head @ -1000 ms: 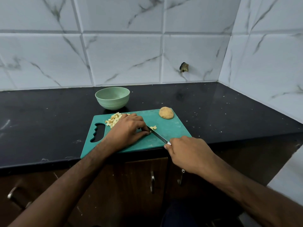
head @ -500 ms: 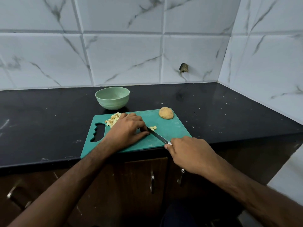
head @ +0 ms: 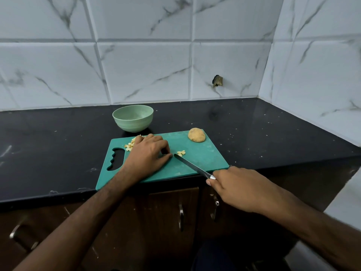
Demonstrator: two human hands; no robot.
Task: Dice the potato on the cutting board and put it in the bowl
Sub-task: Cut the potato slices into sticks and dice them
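Black counter (head: 58, 153), green board (head: 203, 159); right hand (head: 240, 190) gripping knife (head: 192, 167), left hand (head: 148, 155) fingers curled, contents hidden

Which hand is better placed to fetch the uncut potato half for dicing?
Probably the left hand: it rests on the board with no tool in its grip, though what its curled fingers hold is hidden. The right hand grips the knife. The half sits at the far right corner.

1 bowl (head: 133, 118) – 1 cutting board (head: 203, 157), 1 knife (head: 192, 166), 2 hands (left (head: 146, 156), right (head: 237, 189)).
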